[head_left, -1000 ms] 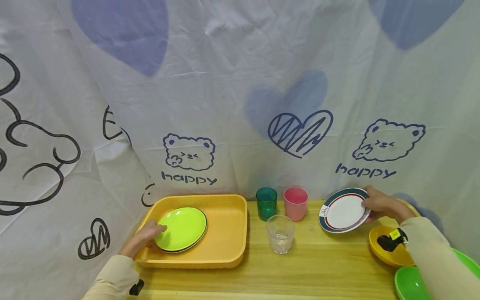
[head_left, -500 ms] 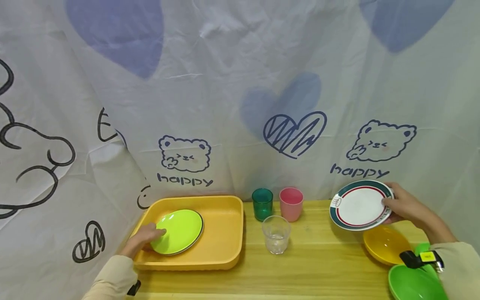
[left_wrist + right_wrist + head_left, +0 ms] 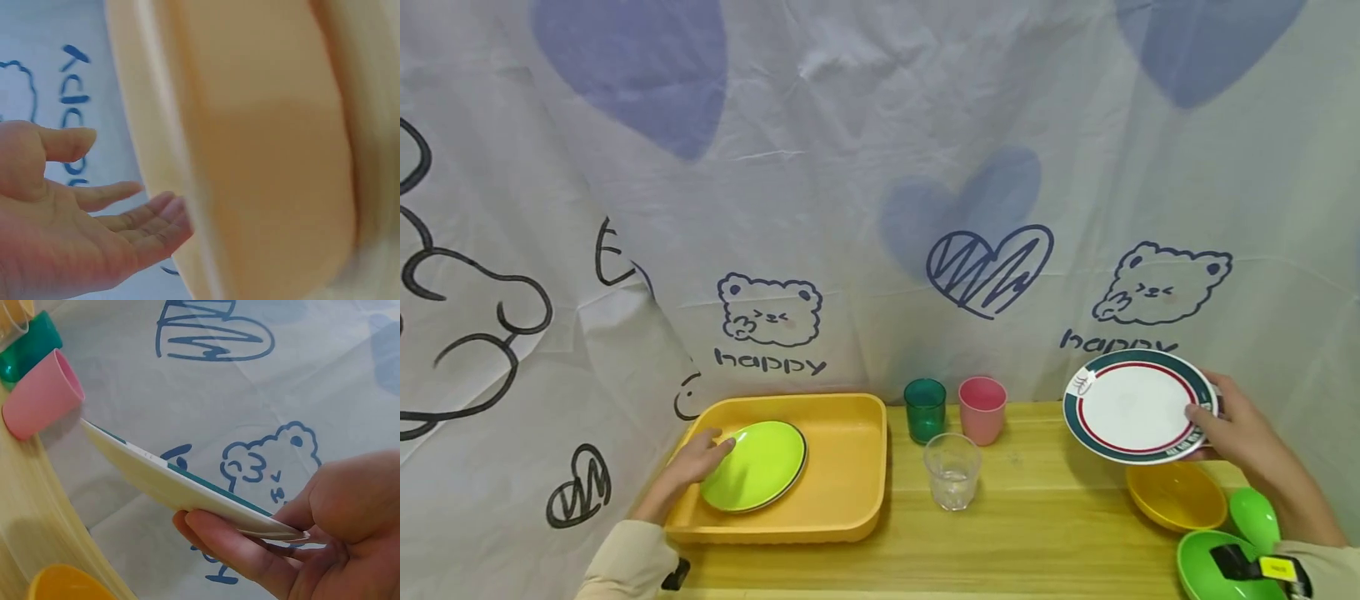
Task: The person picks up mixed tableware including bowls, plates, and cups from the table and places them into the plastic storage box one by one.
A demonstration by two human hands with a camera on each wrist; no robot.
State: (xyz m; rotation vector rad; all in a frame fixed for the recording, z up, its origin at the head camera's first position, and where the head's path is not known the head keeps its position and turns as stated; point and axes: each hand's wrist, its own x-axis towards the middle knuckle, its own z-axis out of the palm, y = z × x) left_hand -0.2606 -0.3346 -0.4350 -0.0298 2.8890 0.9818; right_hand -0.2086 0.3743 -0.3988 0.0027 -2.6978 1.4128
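Observation:
My right hand (image 3: 1243,429) grips a white plate (image 3: 1131,404) with a dark green rim band and a red ring, thumb on top and fingers underneath. In the right wrist view the plate (image 3: 187,494) is seen edge-on, tilted and raised off the table. At the left, my left hand (image 3: 698,458) is over the left side of the orange tray (image 3: 850,467). A lime-green plate (image 3: 756,467) lies in the tray, with a dark-edged plate showing under it. In the left wrist view the left hand (image 3: 94,225) has its thumb apart and its fingers loosely extended beside the tray wall (image 3: 269,162).
A green cup (image 3: 925,412), a pink cup (image 3: 982,412) and a clear glass (image 3: 952,475) stand mid-table. At the right are a yellow bowl (image 3: 1172,500), a green bowl (image 3: 1213,575) and a smaller green piece (image 3: 1253,518). A printed cloth (image 3: 865,208) hangs behind the table.
The right hand has carried the white plate to the right and up, away from the table. My left thumb and fingers have eased off the lime-green plate's edge.

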